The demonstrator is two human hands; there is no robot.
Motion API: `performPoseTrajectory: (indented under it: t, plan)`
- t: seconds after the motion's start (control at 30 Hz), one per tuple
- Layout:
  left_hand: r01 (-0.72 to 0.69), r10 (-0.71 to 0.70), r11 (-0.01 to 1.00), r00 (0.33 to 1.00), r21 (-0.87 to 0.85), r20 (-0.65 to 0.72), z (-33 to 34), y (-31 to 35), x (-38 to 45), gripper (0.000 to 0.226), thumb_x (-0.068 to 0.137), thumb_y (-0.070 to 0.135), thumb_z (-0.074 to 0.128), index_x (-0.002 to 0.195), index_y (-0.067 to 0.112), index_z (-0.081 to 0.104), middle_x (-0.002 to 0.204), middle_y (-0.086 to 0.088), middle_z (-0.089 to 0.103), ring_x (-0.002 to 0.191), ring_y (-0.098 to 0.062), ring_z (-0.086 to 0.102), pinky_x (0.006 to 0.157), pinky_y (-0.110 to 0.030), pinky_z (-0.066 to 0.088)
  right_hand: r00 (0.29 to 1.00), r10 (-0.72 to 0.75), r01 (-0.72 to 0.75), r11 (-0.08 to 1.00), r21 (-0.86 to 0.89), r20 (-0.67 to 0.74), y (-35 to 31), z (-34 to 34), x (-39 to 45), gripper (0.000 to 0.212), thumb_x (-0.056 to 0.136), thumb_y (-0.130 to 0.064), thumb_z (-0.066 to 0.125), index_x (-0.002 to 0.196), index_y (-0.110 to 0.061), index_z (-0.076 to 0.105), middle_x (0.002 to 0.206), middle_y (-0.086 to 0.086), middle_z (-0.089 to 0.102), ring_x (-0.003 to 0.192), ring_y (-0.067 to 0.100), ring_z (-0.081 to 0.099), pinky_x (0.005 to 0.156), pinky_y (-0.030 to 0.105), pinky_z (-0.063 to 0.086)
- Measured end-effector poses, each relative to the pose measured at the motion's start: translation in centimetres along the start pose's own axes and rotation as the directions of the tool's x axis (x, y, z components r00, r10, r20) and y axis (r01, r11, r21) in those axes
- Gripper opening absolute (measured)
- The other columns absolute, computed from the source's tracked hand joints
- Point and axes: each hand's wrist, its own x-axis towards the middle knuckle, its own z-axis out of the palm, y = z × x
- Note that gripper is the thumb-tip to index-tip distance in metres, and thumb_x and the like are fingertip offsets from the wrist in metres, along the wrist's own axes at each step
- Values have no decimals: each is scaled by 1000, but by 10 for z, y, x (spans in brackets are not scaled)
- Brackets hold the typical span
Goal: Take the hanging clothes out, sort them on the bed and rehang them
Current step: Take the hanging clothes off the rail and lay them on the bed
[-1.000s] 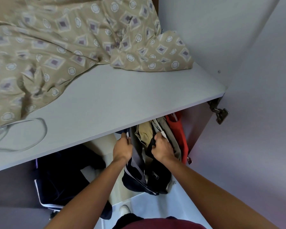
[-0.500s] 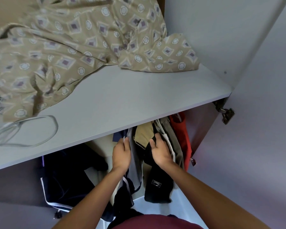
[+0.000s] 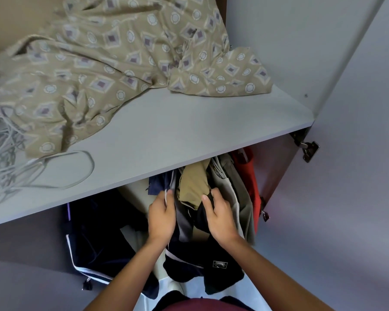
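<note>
Gripping hanging clothes point(image 3: 211, 198), draped vertically, both hands

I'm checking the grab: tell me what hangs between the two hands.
In the head view, a tan garment and dark clothes hang between the left hand and right hand.

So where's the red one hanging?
In the head view, the red garment hangs at the far right of the row under the shelf, beside the grey clothes, near the door hinge.
</note>
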Motion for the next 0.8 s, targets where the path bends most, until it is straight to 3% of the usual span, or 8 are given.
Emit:
performPoseTrajectory:
  t: [0.07, 0.2, 0.27, 0.37, 0.47, 0.57, 0.7, 0.8]
  plan:
    - [18, -18, 1000, 1000, -17, -1, -3, -2, -12, 43, 112, 37, 43, 73, 18, 43, 60, 6, 42, 53, -9, 40, 58, -38, 38, 1000, -12, 12, 1000, -16, 2, 4, -3, -11, 25, 110, -34, 47, 96, -13, 48, 56, -4, 37, 49, 14, 40, 49, 31, 32]
    - [49, -51, 998, 998, -51, -40, 0, -7, -55, 42, 112, 35, 44, 73, 18, 45, 58, 10, 44, 56, -6, 42, 61, -44, 42, 999, -26, 28, 999, -42, 45, 7, -18, -40, 28, 110, -39, 44, 93, -18, 46, 64, 0, 43, 58, 19, 47, 59, 44, 42]
    - [86, -91, 994, 993, -68, -78, 2, -8, -85, 42, 113, 32, 43, 73, 17, 45, 60, 12, 46, 59, -6, 41, 64, -45, 43, 997, -43, 47, 998, -50, 68, 6, -29, -59, 29, 109, -41, 44, 89, -20, 43, 65, -2, 43, 61, 18, 48, 61, 40, 42]
    - [126, -136, 989, 983, -81, -127, -3, -3, -136, 42, 113, 30, 42, 73, 17, 41, 61, 14, 42, 61, -5, 38, 62, -34, 39, 987, -48, 48, 999, 0, 154, 1, -40, -93, 28, 109, -36, 47, 88, -18, 43, 69, -1, 43, 67, 17, 48, 64, 29, 40]
    - [170, -180, 983, 969, -74, -169, -21, 2, -187, 42, 113, 30, 43, 72, 19, 37, 62, 13, 37, 62, -6, 35, 60, -30, 35, 966, -76, 83, 996, -18, 248, -8, -47, -131, 27, 108, -28, 51, 86, -13, 44, 68, -6, 43, 69, 9, 48, 62, 16, 36]
    - [233, -249, 968, 941, -96, -229, -41, 5, -233, 43, 112, 29, 44, 71, 20, 34, 61, 13, 35, 61, -6, 33, 58, -26, 32, 923, -67, 89, 995, -40, 380, -16, -51, -165, 26, 109, -31, 49, 91, -11, 49, 74, -3, 50, 74, -1, 52, 66, 12, 38]
    - [306, -319, 948, 904, -91, -285, -65, -2, -293, 43, 112, 29, 46, 71, 19, 36, 59, 14, 37, 60, -6, 35, 56, -24, 31, 856, -47, 56, 998, -3, 515, -21, -47, -216, 39, 106, -49, 39, 107, -13, 55, 96, 3, 63, 95, 8, 56, 81, 33, 49]
    - [352, -364, 931, 879, -95, -307, -80, -14, -339, 43, 112, 30, 46, 72, 17, 39, 59, 14, 41, 59, -5, 38, 56, -22, 33, 811, -22, 24, 1000, 4, 584, -23, -45, -256, 44, 108, -42, 42, 123, -4, 57, 110, 14, 65, 105, 19, 51, 91, 38, 45]
